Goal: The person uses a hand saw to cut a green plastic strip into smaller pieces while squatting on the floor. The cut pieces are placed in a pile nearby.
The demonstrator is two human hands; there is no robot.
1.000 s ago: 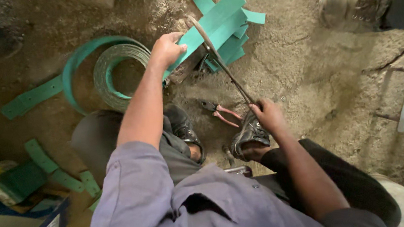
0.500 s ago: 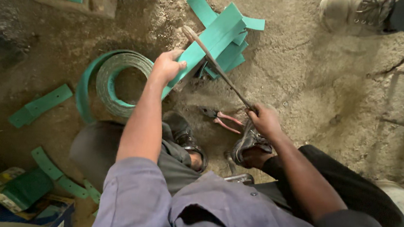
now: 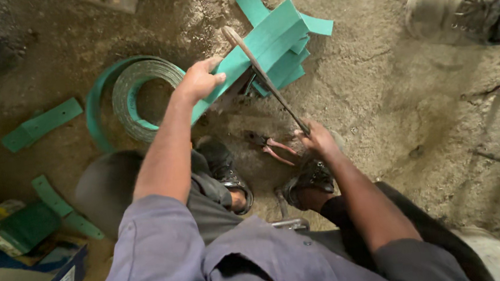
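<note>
Two hands are on the job, and both are yours. Your left hand (image 3: 200, 79) presses down on the green strip (image 3: 255, 51), fingers curled over its near edge and thumb on top, its grip pinching the strip flat against the dirt floor (image 3: 388, 88). That strip runs up and to the right from your left hand, ending on a loose pile of cut green pieces (image 3: 292, 66) lying just beyond it.

Your right hand (image 3: 318, 138) sits below and to the right of the strip, its grip wrapped tight around the handle end of a hacksaw (image 3: 262, 74). The saw slants up and left from that hand and crosses over the strip; its blade looks to be touching the green surface, though from this angle you can't be sure.

Just below the strip, between your two hands, red-handled pliers (image 3: 271, 148) lie on the floor, close to your right hand. Left of the strip, right beside your left forearm, sits a coiled roll of green strip (image 3: 133, 96). Farther left of that, a short green offcut (image 3: 40, 124) lies alone. Well to the right of the strip, another person's boot (image 3: 451, 17) rests on the floor.
</note>
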